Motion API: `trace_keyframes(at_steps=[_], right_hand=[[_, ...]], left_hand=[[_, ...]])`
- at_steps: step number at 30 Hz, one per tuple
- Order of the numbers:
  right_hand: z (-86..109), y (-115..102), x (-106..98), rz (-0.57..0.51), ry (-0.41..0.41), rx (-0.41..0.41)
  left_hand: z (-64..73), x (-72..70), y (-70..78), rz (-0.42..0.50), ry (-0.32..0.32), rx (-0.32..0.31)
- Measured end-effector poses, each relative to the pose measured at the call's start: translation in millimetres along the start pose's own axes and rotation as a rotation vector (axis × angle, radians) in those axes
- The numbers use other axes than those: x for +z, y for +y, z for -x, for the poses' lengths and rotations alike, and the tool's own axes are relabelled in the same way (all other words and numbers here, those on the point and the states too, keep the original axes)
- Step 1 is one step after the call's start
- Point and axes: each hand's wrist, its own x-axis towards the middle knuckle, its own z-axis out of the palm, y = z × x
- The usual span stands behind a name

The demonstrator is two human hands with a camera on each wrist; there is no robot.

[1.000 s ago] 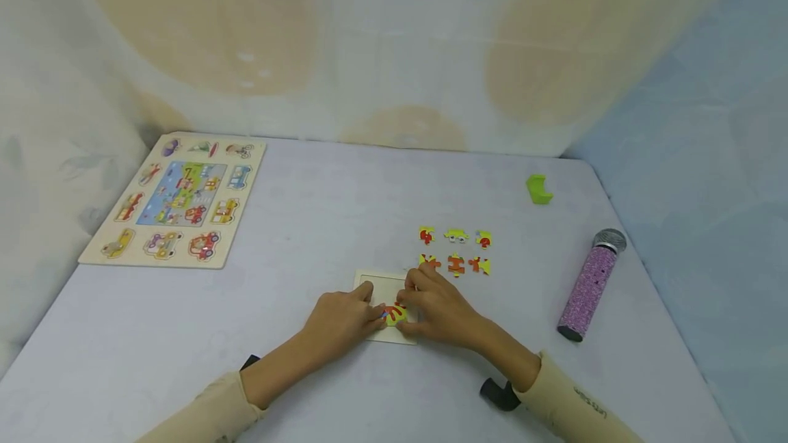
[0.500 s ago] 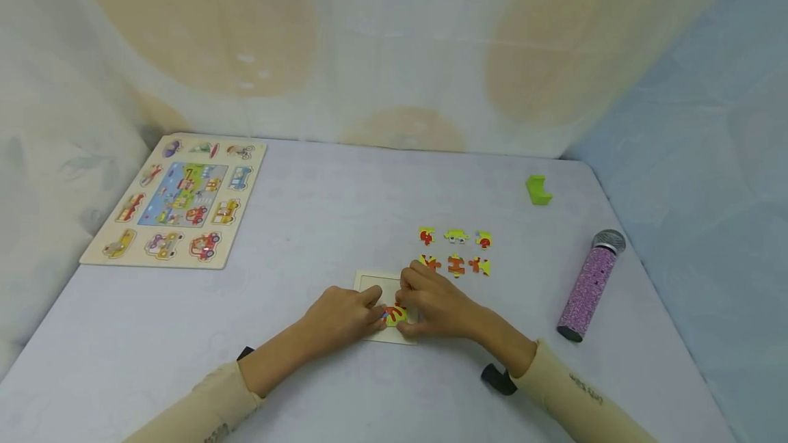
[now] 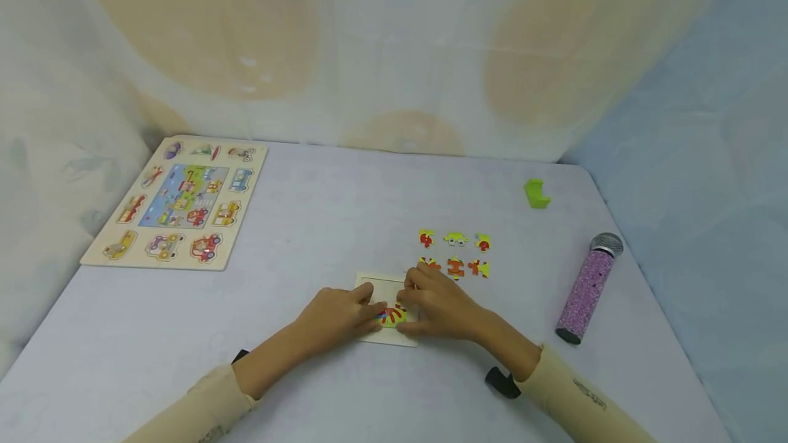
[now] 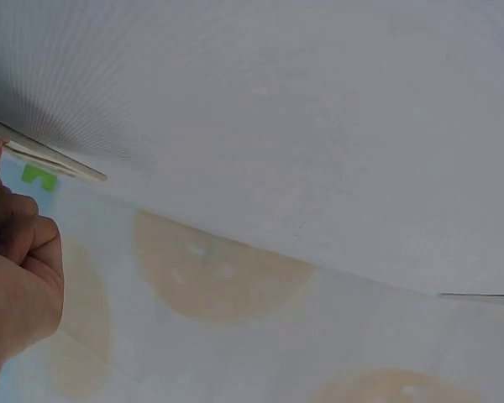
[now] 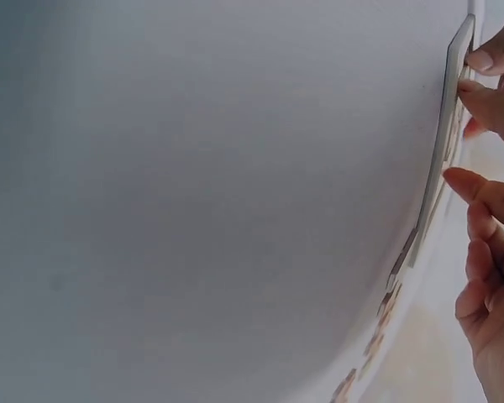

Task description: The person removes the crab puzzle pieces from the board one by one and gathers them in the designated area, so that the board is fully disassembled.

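Observation:
A small wooden puzzle tray [image 3: 384,290] lies on the table, with red, yellow and blue puzzle pieces [image 3: 392,316] along its near part. From the left, my left hand [image 3: 337,318] pinches a puzzle piece at this row between thumb and forefinger. My right hand [image 3: 442,307] bends over the tray's right side, thumb and forefinger at the right end of the row. Its fingers partly hide the pieces. Both hands' fingertips meet the tray [image 5: 441,143] in the right wrist view. Only part of my left hand [image 4: 21,269] shows in the left wrist view.
Loose puzzle pieces [image 3: 455,267] lie in two rows beyond my right hand. A purple glitter microphone [image 3: 587,292] and a green block [image 3: 537,195] are on the right. A large vehicle puzzle board [image 3: 230,238] occupies the back left.
The left fingers have shifted slightly left, uncovering more of the puzzle pieces in the tray. My right hand stays at almost the same spot.

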Motion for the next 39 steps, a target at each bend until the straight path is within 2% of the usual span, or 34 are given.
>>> trace_keyframes(at_steps=[4, 9, 12, 16, 21, 27, 32, 39], right_hand=[[9.2, -1, 0, 0.005, 0.025, 0.032], [18.4, -4, 0, 0.062, 0.028, 0.065], [21.4, -6, -1, 0.077, 0.043, 0.07], [21.6, -9, 0, 0.072, 0.077, 0.08], [18.3, -13, 3, 0.019, 0.109, 0.111], [17.2, -14, 4, -0.041, 0.122, 0.132], [15.7, -13, 6, -0.065, 0.124, 0.114], [11.3, -10, 8, -0.04, 0.129, 0.067]], left_hand=[[10.5, -6.3, 0.6, -0.042, 0.017, -0.005], [31.1, -11.1, -3.3, -0.059, -0.029, -0.042], [36.8, -10.0, -4.5, -0.048, -0.065, -0.066], [35.8, -9.0, -3.4, -0.045, -0.085, -0.057], [33.8, -11.7, -0.9, -0.056, -0.093, -0.053], [32.3, -13.7, 0.1, -0.028, -0.127, -0.063], [31.7, -13.6, 0.3, 0.007, -0.145, -0.079], [30.6, -11.1, 0.9, 0.023, -0.144, -0.09]])
